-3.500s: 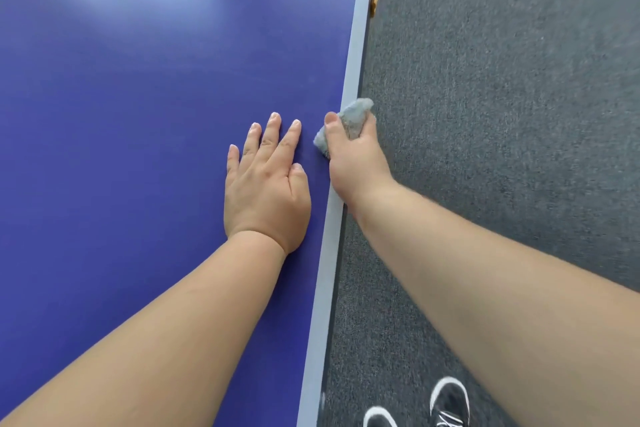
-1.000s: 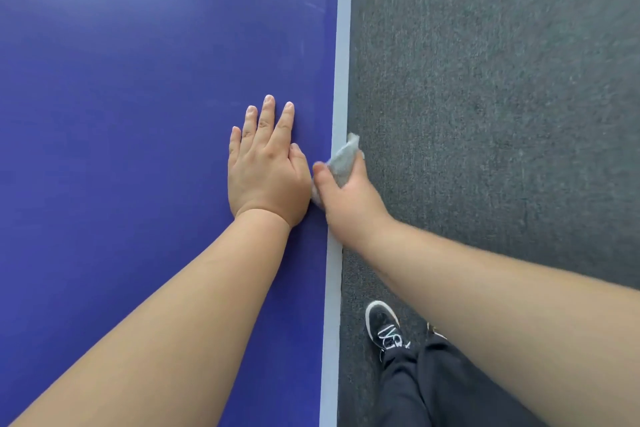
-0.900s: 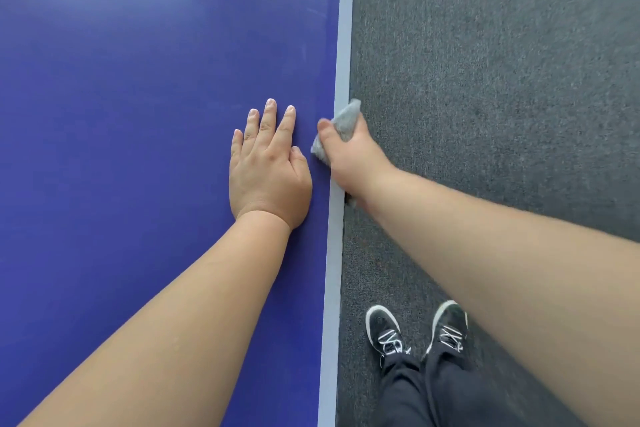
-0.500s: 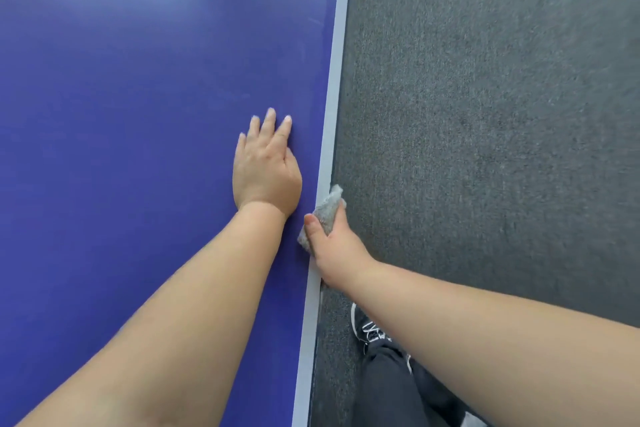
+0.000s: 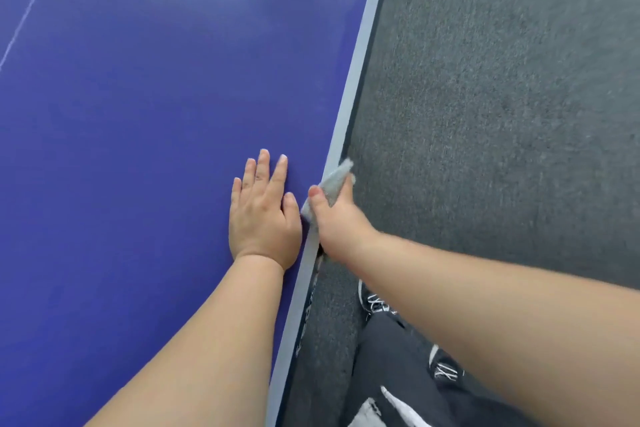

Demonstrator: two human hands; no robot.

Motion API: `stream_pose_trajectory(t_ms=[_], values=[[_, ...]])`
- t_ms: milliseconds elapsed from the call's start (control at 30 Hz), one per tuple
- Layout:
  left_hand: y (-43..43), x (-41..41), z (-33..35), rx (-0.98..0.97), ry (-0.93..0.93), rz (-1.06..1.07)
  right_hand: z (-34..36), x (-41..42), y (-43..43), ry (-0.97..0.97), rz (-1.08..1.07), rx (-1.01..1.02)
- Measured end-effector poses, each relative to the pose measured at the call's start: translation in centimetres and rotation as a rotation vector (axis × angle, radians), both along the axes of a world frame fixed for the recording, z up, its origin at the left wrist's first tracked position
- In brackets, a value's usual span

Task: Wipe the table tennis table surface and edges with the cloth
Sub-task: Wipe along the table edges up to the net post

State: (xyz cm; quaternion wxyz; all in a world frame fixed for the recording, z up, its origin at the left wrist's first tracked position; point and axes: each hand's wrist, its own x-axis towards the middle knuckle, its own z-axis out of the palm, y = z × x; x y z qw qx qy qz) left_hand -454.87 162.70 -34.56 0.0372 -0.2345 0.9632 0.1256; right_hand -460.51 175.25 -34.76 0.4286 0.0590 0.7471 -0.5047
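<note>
- The blue surface of the table tennis table is seen from above and fills the left part of the view. A pale grey stripe is painted along its right-hand edge.
- The left hand is laid flat on the surface, palm down, just inside the stripe. Its fingers are straight and slightly spread, and nothing is held by it.
- The cloth, grey and bunched up, is gripped by the right hand. The thumb is curled over the top of it, and the other fingers are mostly hidden behind it at the edge.
- The cloth is pressed against the stripe, just beside the left hand's thumb. One end sticks out past the fingers.
- A thin white line is seen crossing the surface at the far left.
- Grey carpet is seen on the floor to the right of the surface.
- A dark shoe with white laces and dark trousers are seen below the right forearm, near the edge.
</note>
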Motion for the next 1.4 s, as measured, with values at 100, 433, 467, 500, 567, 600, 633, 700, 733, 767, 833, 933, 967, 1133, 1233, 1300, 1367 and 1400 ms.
stream_pose_trajectory(t_ms=[100, 433, 467, 500, 567, 600, 633, 700, 733, 767, 833, 933, 967, 1133, 1233, 1300, 1367, 1400], values=[[0.1, -0.3, -0.1, -0.037, -0.019, 0.032, 0.0, 4.1, 0.5, -0.081, 0.010, -0.010], [-0.2, -0.4, -0.2, -0.030, -0.003, 0.025, -0.9, 0.0, -1.0, 0.012, -0.211, -0.106], [-0.2, -0.4, -0.2, -0.027, -0.001, 0.031, -0.9, 1.7, -0.6, -0.009, -0.191, -0.120], [-0.1, -0.4, -0.2, -0.030, 0.004, 0.034, -0.8, 3.6, -0.1, -0.045, -0.156, -0.133], [0.0, -0.3, -0.2, -0.038, 0.008, 0.034, -0.7, 6.8, 0.7, -0.137, -0.059, -0.113], [0.0, -0.3, -0.2, -0.038, 0.009, 0.032, -0.8, 7.1, 0.8, -0.150, -0.029, -0.096], [-0.1, -0.4, -0.2, -0.038, 0.010, 0.031, -0.8, 6.4, 0.6, -0.144, -0.024, -0.086], [-0.2, -0.5, -0.3, -0.036, 0.010, 0.029, -0.9, 3.1, -0.3, -0.075, -0.089, -0.051], [-0.2, -0.4, -0.3, -0.035, 0.010, 0.029, -1.0, 0.9, -0.8, -0.018, -0.134, -0.041], [-0.2, -0.4, -0.3, -0.037, 0.011, 0.028, -1.1, -1.3, -1.2, 0.030, -0.174, -0.049], [-0.2, -0.4, -0.3, -0.041, 0.015, 0.024, -1.3, -4.5, -1.6, 0.080, -0.215, -0.088], [-0.3, -0.4, -0.3, -0.052, 0.009, 0.019, -1.5, -3.5, -1.4, 0.069, -0.164, -0.064], [-0.3, -0.3, -0.3, -0.052, 0.002, 0.019, -1.4, -1.9, -1.0, 0.063, -0.141, -0.063], [-0.2, -0.4, 0.0, -0.035, 0.002, 0.031, -0.4, 1.5, -0.2, -0.019, -0.020, -0.033], [0.0, -0.4, -0.1, -0.023, 0.023, 0.033, -1.3, -4.8, -1.7, 0.148, -0.150, 0.021], [0.0, -0.3, -0.1, -0.025, 0.029, 0.035, -1.5, -8.6, -2.5, 0.205, -0.245, -0.048], [-0.2, -0.3, -0.2, -0.031, 0.031, 0.030, -2.0, -9.0, -2.8, 0.209, -0.291, -0.078], [-0.2, -0.3, -0.2, -0.029, 0.032, 0.030, -2.2, -7.8, -2.6, 0.201, -0.279, -0.071]])
